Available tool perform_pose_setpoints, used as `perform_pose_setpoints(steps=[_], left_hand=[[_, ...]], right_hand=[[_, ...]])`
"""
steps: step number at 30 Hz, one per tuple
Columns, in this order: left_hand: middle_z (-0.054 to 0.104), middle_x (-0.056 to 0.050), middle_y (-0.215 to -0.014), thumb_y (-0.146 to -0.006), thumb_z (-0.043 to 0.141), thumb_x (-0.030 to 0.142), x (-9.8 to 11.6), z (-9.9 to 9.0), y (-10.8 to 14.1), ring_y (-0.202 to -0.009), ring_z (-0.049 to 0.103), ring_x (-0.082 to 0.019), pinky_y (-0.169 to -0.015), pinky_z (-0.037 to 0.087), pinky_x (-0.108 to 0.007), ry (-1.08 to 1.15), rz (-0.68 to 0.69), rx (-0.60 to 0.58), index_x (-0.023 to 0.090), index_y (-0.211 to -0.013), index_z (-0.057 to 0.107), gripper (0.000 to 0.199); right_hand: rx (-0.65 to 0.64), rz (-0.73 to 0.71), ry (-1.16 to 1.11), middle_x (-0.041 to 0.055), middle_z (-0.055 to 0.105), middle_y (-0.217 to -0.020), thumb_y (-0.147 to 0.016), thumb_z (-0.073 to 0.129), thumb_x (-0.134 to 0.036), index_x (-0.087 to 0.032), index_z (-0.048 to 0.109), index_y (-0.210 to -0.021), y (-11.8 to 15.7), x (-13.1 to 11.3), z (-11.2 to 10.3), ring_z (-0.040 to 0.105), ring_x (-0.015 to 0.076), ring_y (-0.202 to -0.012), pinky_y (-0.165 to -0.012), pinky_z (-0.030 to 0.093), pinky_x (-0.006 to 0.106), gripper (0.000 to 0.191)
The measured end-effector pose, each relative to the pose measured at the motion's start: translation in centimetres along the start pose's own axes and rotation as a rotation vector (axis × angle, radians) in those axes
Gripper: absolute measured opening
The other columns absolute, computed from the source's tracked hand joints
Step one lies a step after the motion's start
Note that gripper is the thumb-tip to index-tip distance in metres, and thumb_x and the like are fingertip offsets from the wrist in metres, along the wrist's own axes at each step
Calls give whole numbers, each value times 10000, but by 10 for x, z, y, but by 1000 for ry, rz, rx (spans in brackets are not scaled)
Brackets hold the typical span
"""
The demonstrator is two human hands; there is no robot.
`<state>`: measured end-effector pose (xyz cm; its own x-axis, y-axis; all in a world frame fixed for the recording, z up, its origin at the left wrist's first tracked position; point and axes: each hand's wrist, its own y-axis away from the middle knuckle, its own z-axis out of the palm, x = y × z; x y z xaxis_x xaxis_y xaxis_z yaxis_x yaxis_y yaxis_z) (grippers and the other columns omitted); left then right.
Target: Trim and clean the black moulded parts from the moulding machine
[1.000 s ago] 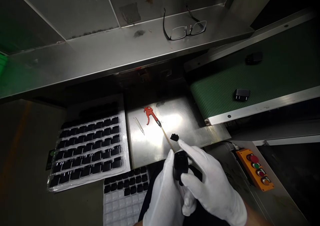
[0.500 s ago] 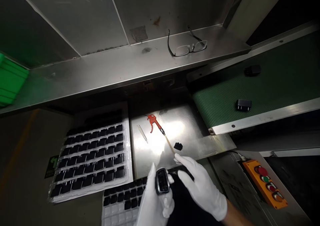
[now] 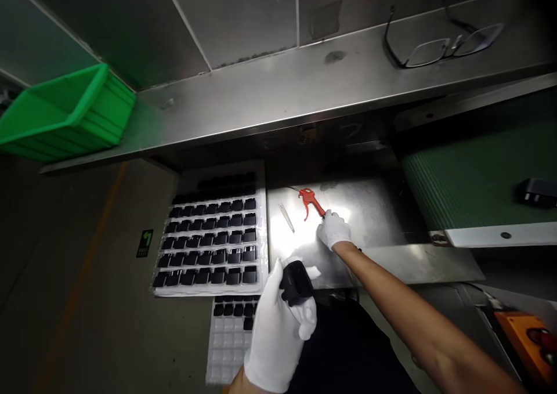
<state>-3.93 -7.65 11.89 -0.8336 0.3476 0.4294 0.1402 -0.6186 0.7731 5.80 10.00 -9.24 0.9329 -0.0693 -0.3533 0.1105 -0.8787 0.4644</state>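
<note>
In a white glove, my left hand (image 3: 282, 330) holds a black hollow housing (image 3: 296, 284) with its opening facing up, low in the middle of the view. My right hand (image 3: 334, 230), also gloved, reaches out over the metal bench (image 3: 369, 220) at the front end of a red air gun (image 3: 311, 199). Its fingers are bent around the nozzle part, which they mostly cover. White tweezers (image 3: 286, 217) lie left of the air gun. A tray of black parts (image 3: 262, 231) stands on the left, and a second tray (image 3: 224, 353) is partly below it.
A metal shelf (image 3: 261, 95) crosses the view, bearing a green bin (image 3: 104, 112) and eyeglasses (image 3: 429, 53). On the right, a green conveyor (image 3: 474, 167) carries a black adapter (image 3: 537, 192). An orange button box (image 3: 517, 336) is at lower right.
My right hand has moved from beside my left hand to the air gun's front. The held housing has been turned. The view has shifted left, bringing more of the green bin in.
</note>
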Motion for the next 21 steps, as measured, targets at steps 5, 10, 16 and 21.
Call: perform_pose_setpoints(steps=[5, 10, 16, 21], left_hand=[[627, -27, -575, -955, 588, 410, 13, -19, 0, -464, 586, -128, -467, 490, -199, 2, 22, -129, 131, -1043, 699, 314], [730, -142, -866, -981, 518, 419, 24, -37, -6, -531, 677, -178, -381, 519, -225, 114, 29, -245, 95, -1064, 645, 357], [676, -99, -964, -989, 543, 350, 43, -44, -15, -738, 697, -169, -449, 569, -198, 154, 65, -142, 122, -1034, 630, 248], [581, -9, -870, -948, 645, 392, 56, -38, -33, -573, 503, -36, -378, 351, -92, 235, 22, -127, 163, -932, 567, 243]], right_hand=[[25, 114, 40, 97, 608, -1255, -981, 580, -348, -162, 587, -1238, -40, -15, 20, 601, 246, -1130, -970, 517, 471, 318], [-18, 174, -67, 78, 677, -1031, -973, 560, -389, -144, 612, -1156, -43, -25, 13, 654, 204, -919, -867, 539, 413, 310], [57, 145, -323, 66, 689, -814, -910, 455, -345, -184, 608, -1074, 57, -16, -40, 660, 233, -742, -657, 507, 343, 276], [29, 85, -595, -1, 610, -586, -826, 623, -544, -296, 650, -1005, 182, 23, -91, 594, 225, -503, -529, 535, 386, 306]])
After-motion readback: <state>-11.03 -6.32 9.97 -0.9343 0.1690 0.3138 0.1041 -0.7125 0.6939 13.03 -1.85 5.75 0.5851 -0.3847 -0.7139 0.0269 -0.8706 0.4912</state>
